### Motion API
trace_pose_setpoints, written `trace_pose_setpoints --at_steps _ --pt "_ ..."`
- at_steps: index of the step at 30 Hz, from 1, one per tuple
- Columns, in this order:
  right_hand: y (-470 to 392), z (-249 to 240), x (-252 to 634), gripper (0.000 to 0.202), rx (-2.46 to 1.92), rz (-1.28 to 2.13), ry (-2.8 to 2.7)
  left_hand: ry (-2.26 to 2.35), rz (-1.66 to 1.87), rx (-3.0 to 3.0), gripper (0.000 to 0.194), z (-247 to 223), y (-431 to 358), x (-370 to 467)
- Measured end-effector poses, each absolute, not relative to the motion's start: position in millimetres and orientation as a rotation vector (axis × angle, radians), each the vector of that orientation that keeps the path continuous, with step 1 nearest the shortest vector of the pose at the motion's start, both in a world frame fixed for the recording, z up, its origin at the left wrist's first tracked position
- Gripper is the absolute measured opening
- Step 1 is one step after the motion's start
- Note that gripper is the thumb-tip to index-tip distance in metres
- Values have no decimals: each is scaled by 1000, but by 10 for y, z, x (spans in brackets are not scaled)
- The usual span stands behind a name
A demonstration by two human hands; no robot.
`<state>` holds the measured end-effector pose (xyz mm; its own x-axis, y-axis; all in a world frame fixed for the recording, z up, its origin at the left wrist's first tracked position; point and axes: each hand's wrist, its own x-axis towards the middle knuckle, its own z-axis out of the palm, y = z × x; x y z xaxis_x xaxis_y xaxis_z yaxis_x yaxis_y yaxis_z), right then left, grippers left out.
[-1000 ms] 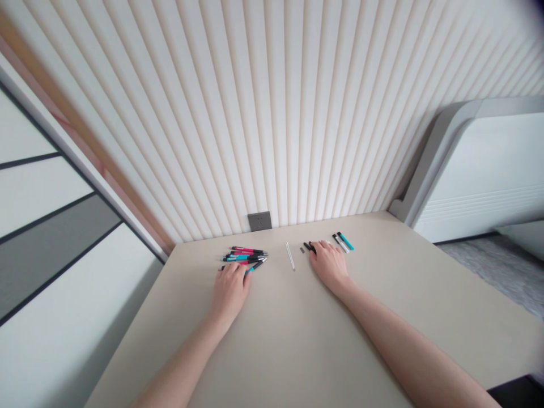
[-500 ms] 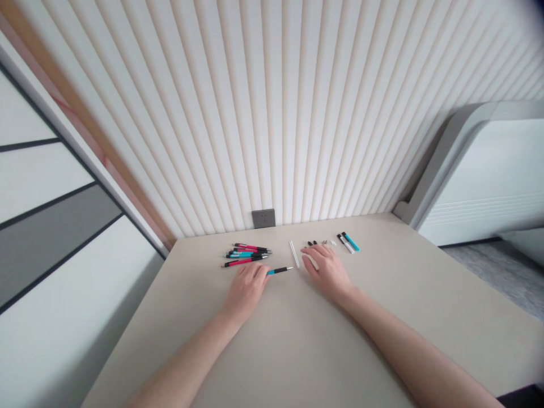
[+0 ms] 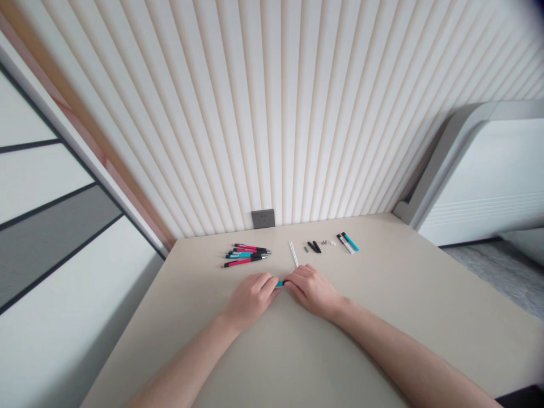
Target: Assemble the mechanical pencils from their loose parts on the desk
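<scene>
Between my two hands, just above the table, is a blue pen with a black grip [image 3: 279, 284], mostly hidden by fingers. My left hand [image 3: 255, 294] is closed on its blue barrel. My right hand [image 3: 312, 289] is closed around the black grip end, covering the tip. Just beyond the right fingers lie thin white tubes [image 3: 293, 253], side by side. Farther left rests a group of red and blue pens [image 3: 246, 255] with black grips.
Right of the tubes lie a small grey piece [image 3: 306, 249], two black grips [image 3: 314, 247], small metal tips [image 3: 324, 242] and small white pieces [image 3: 332, 243]. Beyond them are a white barrel [image 3: 345, 243] and a blue barrel [image 3: 351, 241]. A wall socket [image 3: 263, 219] sits behind the table [image 3: 272, 351].
My right hand has moved left and toward me from above the small parts and closed on the pen's grip end. My left hand has brought the pen slightly nearer to me.
</scene>
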<state>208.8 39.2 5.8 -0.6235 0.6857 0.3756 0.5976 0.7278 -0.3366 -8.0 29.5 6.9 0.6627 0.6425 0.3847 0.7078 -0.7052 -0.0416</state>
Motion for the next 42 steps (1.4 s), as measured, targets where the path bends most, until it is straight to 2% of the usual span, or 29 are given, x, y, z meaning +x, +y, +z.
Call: trace_pose_setpoints --at_steps 6,14,19,26,32,42 --pt "405 16 2070 25 -964 233 -2440 -1091 -510 -2666 26 58 292 -90" --pt "416 57 2087 22 -905 107 -2464 -1127 -489 -2654 30 16 288 -97" --pt "423 81 2101 24 -897 8 -2488 -1169 -604 -2714 29 16 291 -102" --pt "402 73 2152 25 -1029 194 -2416 -1236 -773 -2695 21 75 329 -144" --pt "432 30 2164 27 -1024 331 -2413 -1131 -713 -2745 31 65 336 -155" --pt "436 122 2202 26 -916 208 -2465 -1161 -687 -2755 41 29 335 -158"
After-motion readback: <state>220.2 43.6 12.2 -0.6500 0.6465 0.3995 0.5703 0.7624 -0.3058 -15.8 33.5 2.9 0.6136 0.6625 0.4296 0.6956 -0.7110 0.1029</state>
